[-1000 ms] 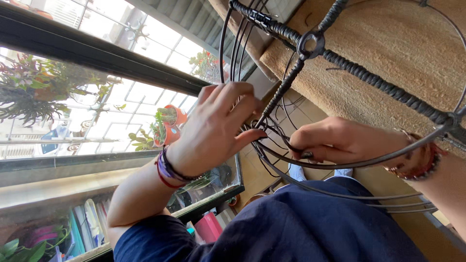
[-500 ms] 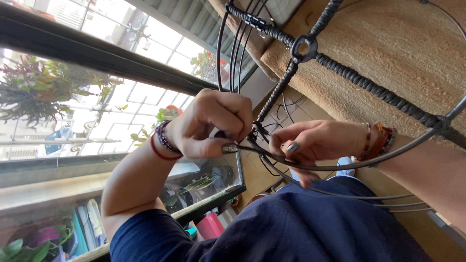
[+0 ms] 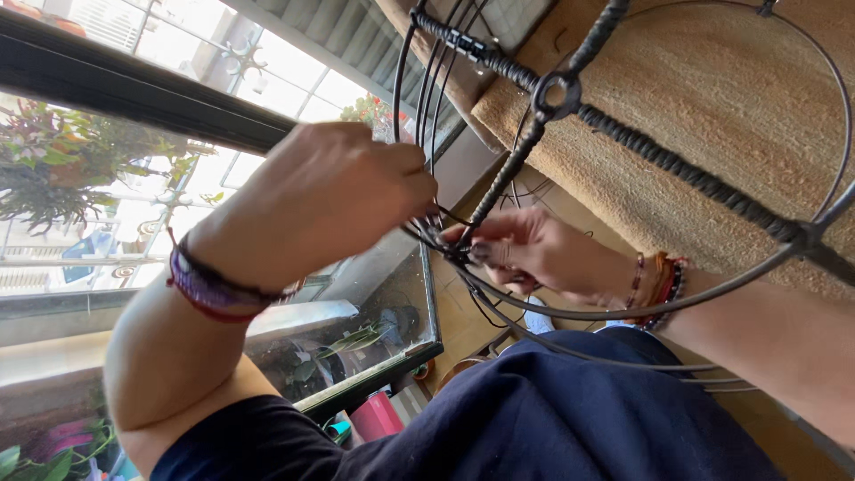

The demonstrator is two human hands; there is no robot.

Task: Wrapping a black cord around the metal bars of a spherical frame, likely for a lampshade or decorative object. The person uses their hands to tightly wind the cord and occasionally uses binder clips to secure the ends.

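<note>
Dark metal wire pinched at one crossing point by fingertips of both hands. Left hand (image 3: 334,191) curled nearly into a fist, fingers pressed together on thin black wire (image 3: 445,218) at the rim; exact grip hidden behind the knuckles and blurred. Right hand (image 3: 534,254) just beside, fingertips bunched and nipping the same junction from below. Round wire frame (image 3: 623,312) held across the lap, wrapped spokes meeting at a small hub ring (image 3: 557,93). Best done, by judgement, with the junction held steady by one hand, wire drawn snug by the other, turns kept close. Bead bracelets (image 3: 659,285) on right wrist, purple bands (image 3: 209,289) on left. Beyond: glass tank (image 3: 383,330) with plants, window, woven mat (image 3: 712,98).
</note>
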